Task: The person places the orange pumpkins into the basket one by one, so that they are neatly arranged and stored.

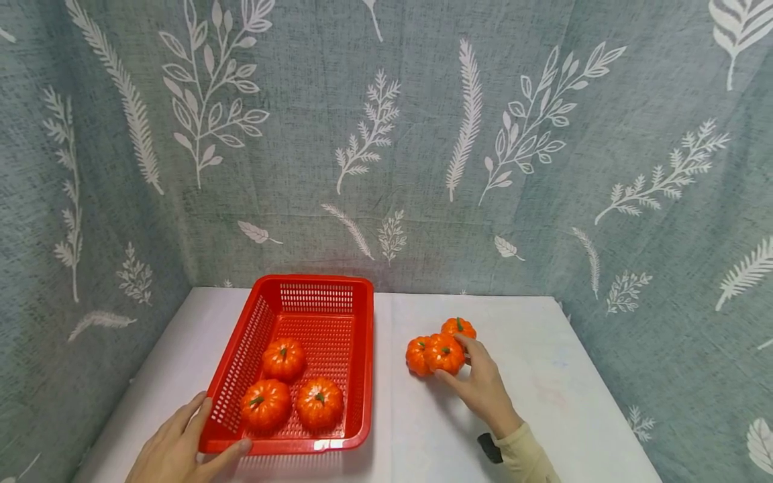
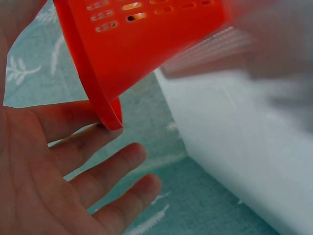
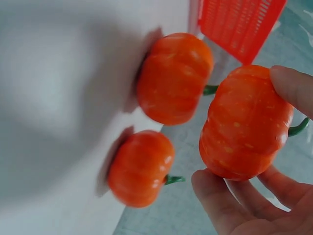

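Observation:
My right hand (image 1: 483, 386) holds a small orange pumpkin (image 1: 445, 354) with a green stem, thumb on one side and fingers on the other. In the right wrist view, this held pumpkin (image 3: 247, 122) is raised off the table, apart from two others. Those are a pumpkin (image 1: 417, 356) to its left and a pumpkin (image 1: 459, 327) behind it, both on the table. My left hand (image 1: 175, 443) rests at the near left corner of a red plastic basket (image 1: 370, 362), thumb on the front rim. In the left wrist view its fairly straight, spread fingers (image 2: 122, 161) touch the rim.
Inside the basket sit three pumpkins: one farther back (image 1: 284, 359), one near left (image 1: 266, 404) and one near right (image 1: 319, 404). The white table (image 1: 580, 402) ends at a grey-green leaf-patterned cloth (image 1: 410, 134) at the back and sides.

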Demonstrator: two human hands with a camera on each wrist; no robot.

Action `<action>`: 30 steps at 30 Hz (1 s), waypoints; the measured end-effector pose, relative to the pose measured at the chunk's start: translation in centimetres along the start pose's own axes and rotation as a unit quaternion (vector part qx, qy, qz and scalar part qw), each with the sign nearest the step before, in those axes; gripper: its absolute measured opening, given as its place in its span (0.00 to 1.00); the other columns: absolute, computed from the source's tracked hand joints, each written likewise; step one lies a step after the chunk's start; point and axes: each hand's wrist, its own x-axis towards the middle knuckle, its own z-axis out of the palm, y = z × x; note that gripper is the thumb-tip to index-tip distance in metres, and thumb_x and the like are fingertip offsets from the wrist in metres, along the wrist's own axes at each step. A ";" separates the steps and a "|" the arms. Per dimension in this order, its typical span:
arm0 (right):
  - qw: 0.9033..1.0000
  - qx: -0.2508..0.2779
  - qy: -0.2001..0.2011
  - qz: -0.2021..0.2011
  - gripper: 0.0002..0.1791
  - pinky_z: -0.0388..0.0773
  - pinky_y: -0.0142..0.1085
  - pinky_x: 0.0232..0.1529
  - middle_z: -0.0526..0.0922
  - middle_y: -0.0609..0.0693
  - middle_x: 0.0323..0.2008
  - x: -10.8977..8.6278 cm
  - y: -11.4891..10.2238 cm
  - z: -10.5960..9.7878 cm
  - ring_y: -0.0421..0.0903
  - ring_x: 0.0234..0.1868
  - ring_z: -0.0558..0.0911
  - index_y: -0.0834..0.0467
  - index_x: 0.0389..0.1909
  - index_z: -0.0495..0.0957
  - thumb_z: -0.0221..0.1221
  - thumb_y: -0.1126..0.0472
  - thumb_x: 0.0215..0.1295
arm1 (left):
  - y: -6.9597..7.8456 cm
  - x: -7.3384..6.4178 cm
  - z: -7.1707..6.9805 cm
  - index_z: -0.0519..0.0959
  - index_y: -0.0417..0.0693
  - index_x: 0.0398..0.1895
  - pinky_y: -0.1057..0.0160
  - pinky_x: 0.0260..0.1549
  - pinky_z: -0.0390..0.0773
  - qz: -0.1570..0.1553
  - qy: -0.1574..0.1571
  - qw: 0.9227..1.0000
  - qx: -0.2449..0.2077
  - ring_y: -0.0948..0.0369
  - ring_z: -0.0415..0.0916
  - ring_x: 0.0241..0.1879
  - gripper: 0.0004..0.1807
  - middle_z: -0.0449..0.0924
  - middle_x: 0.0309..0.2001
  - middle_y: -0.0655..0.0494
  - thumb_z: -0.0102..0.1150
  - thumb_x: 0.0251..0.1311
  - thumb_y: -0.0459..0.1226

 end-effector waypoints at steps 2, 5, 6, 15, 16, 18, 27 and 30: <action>1.000 0.005 0.000 -0.005 0.44 0.81 0.49 0.51 0.78 0.56 0.59 0.3 -0.4 0.3 0.52 0.52 0.81 0.62 0.67 0.70 0.78 0.53 0.52 | 0.0 0.0 0.0 0.69 0.25 0.65 0.29 0.48 0.74 0.002 0.003 1.000 -0.001 0.30 0.72 0.56 0.56 0.70 0.62 0.27 0.65 0.53 0.68; 1.000 0.011 -0.002 -0.015 0.43 0.81 0.49 0.51 0.78 0.55 0.60 0.7 -1.0 0.8 0.50 0.51 0.81 0.62 0.67 0.71 0.79 0.54 0.51 | 0.0 0.0 0.1 0.69 0.25 0.65 0.30 0.48 0.74 0.002 0.004 1.000 0.000 0.30 0.72 0.56 0.56 0.70 0.62 0.26 0.65 0.53 0.68; 1.000 0.012 -0.002 -0.018 0.43 0.81 0.49 0.51 0.78 0.55 0.60 0.9 -1.2 1.0 0.50 0.51 0.81 0.62 0.66 0.71 0.79 0.54 0.51 | 0.0 0.0 0.1 0.69 0.25 0.66 0.29 0.48 0.74 0.001 0.001 1.000 0.002 0.30 0.72 0.56 0.57 0.69 0.63 0.26 0.65 0.53 0.68; 0.999 0.016 -0.008 -0.041 0.43 0.78 0.50 0.57 0.79 0.55 0.60 1.9 -3.2 2.1 0.51 0.54 0.81 0.60 0.65 0.74 0.80 0.52 0.47 | -0.1 0.0 0.1 0.70 0.24 0.65 0.29 0.47 0.74 0.005 0.008 1.000 0.002 0.29 0.72 0.55 0.56 0.70 0.62 0.26 0.66 0.53 0.68; 0.999 0.016 -0.008 -0.044 0.43 0.77 0.51 0.58 0.79 0.55 0.60 2.0 -3.5 2.2 0.51 0.55 0.80 0.60 0.65 0.74 0.80 0.52 0.48 | -0.1 0.0 0.1 0.70 0.24 0.64 0.30 0.47 0.74 0.007 0.011 1.000 0.001 0.29 0.72 0.55 0.56 0.70 0.62 0.26 0.66 0.53 0.68; 0.999 0.015 -0.015 -0.048 0.43 0.76 0.50 0.60 0.79 0.54 0.59 2.3 -3.9 2.4 0.51 0.57 0.79 0.59 0.65 0.74 0.80 0.51 0.49 | -0.1 -0.1 0.2 0.70 0.24 0.64 0.30 0.47 0.75 0.008 0.014 1.000 0.000 0.30 0.73 0.55 0.57 0.70 0.62 0.26 0.66 0.52 0.68; 0.996 0.025 -0.043 -0.073 0.41 0.75 0.47 0.63 0.78 0.52 0.60 3.9 -6.1 3.6 0.48 0.61 0.77 0.57 0.66 0.73 0.78 0.51 0.51 | -0.1 0.0 0.1 0.69 0.24 0.66 0.30 0.49 0.74 -0.001 -0.003 1.000 0.001 0.30 0.71 0.57 0.57 0.69 0.63 0.26 0.64 0.54 0.68; 0.995 0.024 -0.054 -0.085 0.42 0.75 0.45 0.63 0.78 0.52 0.60 4.6 -6.8 4.1 0.47 0.61 0.77 0.57 0.66 0.73 0.78 0.51 0.52 | -0.1 0.0 0.1 0.69 0.24 0.66 0.30 0.49 0.74 0.000 0.001 1.000 0.002 0.30 0.72 0.56 0.57 0.69 0.62 0.26 0.64 0.54 0.68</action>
